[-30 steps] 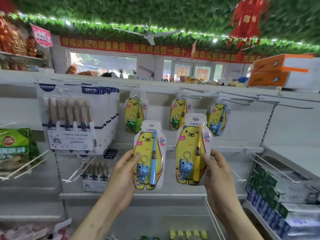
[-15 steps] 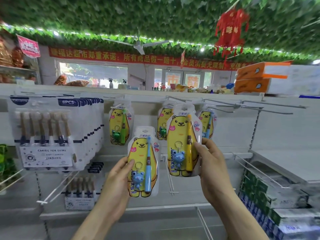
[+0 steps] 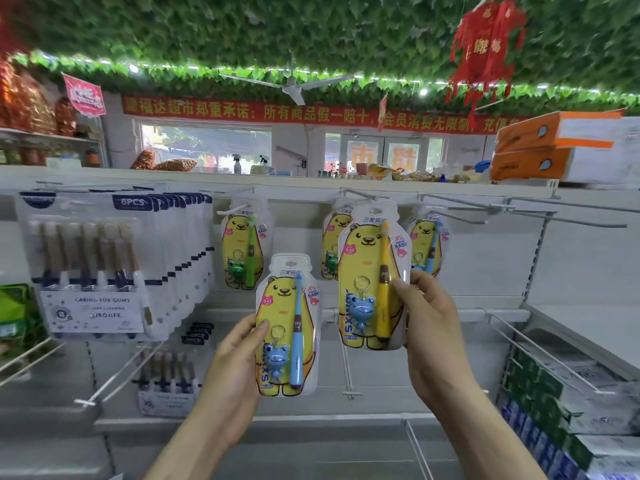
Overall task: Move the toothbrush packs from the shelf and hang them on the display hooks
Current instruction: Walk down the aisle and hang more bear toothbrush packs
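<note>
**Centre frame: yellow-brush pack [image 3: 372, 278] lined up with hook [image 3: 363, 194]**

Right hand [image 3: 429, 327] pinches it by the edge, hang hole [image 3: 374, 212] just under the hook, likely ready to thread on. Left hand [image 3: 235, 368] clamps blue-brush pack [image 3: 285, 327] lower, kept clear, waiting. Hung packs [image 3: 244, 247] behind.

Noted on the red banner [image 3: 311, 114]: "郑重承诺:所有商品假一赔十". The hanging multi-pack [image 3: 90, 271] has the header "6PCS" and a card reading "CARING FOR GUMS" and "YIKOJIFE". The yellow-brush pack [image 3: 372, 278] reads "三笑", "3-12", "BABY" and "NO.823". The blue-brush pack [image 3: 285, 327] reads "3-12", "BABY" and "NO.823". Side lettering on both is only partly legible.
</note>
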The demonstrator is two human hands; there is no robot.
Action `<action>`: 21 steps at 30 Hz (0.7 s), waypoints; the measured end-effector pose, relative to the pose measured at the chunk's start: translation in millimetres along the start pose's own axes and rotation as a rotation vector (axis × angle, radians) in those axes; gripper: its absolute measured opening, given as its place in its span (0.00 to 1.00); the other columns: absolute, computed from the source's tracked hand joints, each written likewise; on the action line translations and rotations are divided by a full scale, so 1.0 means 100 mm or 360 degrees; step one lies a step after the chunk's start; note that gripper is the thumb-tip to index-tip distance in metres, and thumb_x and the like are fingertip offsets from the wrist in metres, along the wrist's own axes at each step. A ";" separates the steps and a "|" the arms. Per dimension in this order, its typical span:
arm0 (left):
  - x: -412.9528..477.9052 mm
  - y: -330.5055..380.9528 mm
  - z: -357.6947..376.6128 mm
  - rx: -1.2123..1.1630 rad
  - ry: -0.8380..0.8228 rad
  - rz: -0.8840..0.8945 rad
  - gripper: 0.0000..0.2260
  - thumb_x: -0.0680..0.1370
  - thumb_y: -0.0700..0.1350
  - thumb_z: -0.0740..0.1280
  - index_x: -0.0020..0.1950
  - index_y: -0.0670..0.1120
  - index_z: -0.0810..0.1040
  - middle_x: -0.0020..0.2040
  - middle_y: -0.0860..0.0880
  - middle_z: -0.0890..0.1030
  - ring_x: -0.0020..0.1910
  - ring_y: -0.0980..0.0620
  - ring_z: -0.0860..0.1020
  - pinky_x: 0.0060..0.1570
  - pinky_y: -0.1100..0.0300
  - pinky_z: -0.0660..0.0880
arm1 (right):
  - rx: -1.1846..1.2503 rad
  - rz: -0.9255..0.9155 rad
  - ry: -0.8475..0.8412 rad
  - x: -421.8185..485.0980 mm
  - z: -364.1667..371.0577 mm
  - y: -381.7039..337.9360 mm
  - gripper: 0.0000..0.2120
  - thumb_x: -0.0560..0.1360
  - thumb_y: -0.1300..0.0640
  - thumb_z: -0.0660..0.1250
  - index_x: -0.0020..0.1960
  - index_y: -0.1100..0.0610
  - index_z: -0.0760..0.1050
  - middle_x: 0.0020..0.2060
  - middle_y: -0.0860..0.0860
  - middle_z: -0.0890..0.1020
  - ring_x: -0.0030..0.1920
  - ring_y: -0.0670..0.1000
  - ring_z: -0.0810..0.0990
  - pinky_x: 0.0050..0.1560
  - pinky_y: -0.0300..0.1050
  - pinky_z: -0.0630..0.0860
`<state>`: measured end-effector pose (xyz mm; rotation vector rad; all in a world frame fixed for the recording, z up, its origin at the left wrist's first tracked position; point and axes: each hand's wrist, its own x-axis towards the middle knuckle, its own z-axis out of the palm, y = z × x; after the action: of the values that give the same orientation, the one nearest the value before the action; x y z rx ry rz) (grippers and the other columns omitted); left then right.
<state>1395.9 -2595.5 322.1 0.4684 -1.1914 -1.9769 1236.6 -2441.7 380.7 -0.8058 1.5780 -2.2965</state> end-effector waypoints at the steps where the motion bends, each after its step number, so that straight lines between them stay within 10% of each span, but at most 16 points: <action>1: 0.00 -0.01 0.00 0.0005 0.0007 0.0003 0.09 0.83 0.42 0.65 0.62 0.45 0.80 0.58 0.41 0.87 0.49 0.43 0.87 0.52 0.43 0.81 | 0.0009 -0.0020 -0.0011 -0.01 -0.01 -0.01 0.08 0.87 0.56 0.62 0.62 0.56 0.77 0.54 0.53 0.87 0.53 0.54 0.89 0.50 0.55 0.84; 21: 0.07 0.01 -0.15 0.0080 0.0184 0.0119 0.09 0.84 0.42 0.65 0.61 0.42 0.81 0.59 0.39 0.86 0.49 0.41 0.86 0.54 0.40 0.81 | -0.0164 0.0074 -0.0062 0.96 0.17 0.54 0.08 0.86 0.55 0.62 0.57 0.57 0.78 0.52 0.57 0.86 0.52 0.54 0.87 0.47 0.51 0.85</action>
<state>1401.0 -2610.2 316.0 0.5487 -1.1712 -1.8350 1161.7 -2522.4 364.3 -0.8235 1.6911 -2.1695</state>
